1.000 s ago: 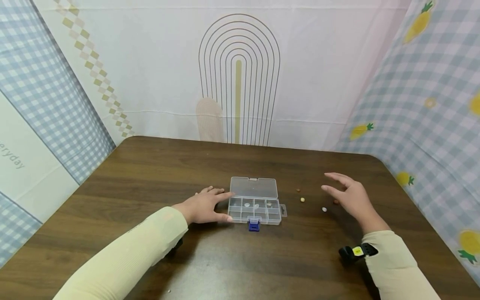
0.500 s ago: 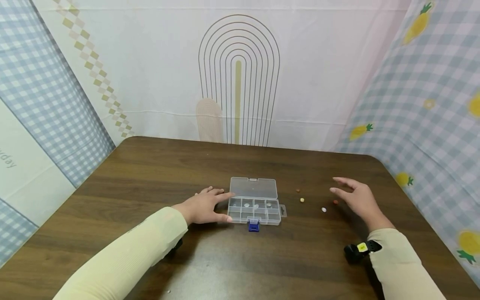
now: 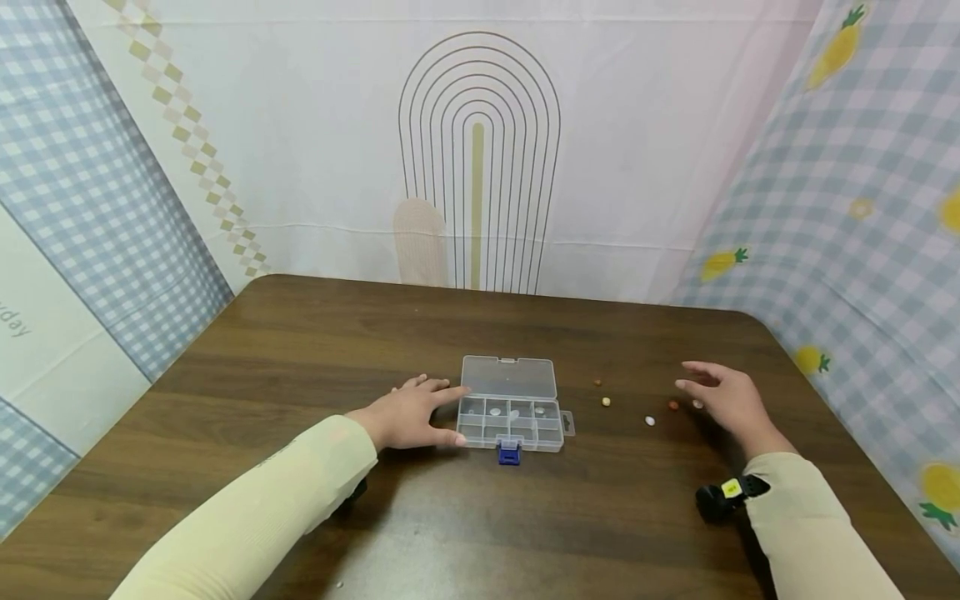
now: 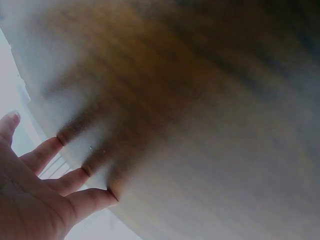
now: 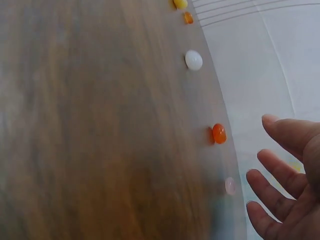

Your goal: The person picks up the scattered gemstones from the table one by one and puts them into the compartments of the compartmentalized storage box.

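A clear plastic compartment box [image 3: 522,436] lies with its lid [image 3: 510,377] folded back, its blue latch [image 3: 509,454] facing me. Small pale pieces sit in several back-row compartments. My left hand [image 3: 411,415] rests on the table with fingers spread, index finger and thumb at the box's left side. Over the right of the table hovers my right hand [image 3: 729,403], holding nothing, thumb and fingers apart. Nearest to it are a pale pink stone [image 5: 230,186] and an orange-red stone [image 5: 219,133]. Farther left lie a white stone [image 5: 194,60], a yellow stone [image 3: 606,402] and a small orange-brown stone [image 3: 597,382].
The brown wooden table [image 3: 360,333] reaches back to a white patterned cloth [image 3: 315,150]. A checked cloth [image 3: 862,275] hangs at the right. One tiny pale speck [image 3: 340,585] lies near the front edge. A hang tab [image 3: 568,423] juts from the box's right side.
My right hand has drifted right and slightly toward me, uncovering the orange-red stone and then the pale pink one. My left hand and the box have stayed in place.
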### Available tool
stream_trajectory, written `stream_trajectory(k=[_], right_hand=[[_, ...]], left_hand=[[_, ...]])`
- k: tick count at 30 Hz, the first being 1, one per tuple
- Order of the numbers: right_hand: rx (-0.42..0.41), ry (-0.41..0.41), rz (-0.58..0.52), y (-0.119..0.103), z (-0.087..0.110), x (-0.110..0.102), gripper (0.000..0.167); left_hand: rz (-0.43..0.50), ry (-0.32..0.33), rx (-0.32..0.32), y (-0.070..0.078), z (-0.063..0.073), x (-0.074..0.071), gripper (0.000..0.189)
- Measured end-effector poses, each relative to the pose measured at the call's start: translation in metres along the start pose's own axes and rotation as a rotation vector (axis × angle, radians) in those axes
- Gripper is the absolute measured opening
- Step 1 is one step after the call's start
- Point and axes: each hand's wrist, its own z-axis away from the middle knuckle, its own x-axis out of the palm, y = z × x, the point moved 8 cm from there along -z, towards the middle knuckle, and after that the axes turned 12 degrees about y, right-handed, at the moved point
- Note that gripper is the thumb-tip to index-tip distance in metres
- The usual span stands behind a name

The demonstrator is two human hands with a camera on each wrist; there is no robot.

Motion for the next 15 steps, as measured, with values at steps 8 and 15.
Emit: stream_trajectory(k=[8,15], right_hand=[[0.002,-0.021,0.067,0.008,0.001,-0.001,0.051],[0.018,-0.052,0.076,0.013,0.002,0.0,0.05]], left_hand=[[-0.007,0.003,0.002,0.0,0.0,0.0,0.079],[-0.009,0.004,0.003,0.0,0.0,0.0,0.079]])
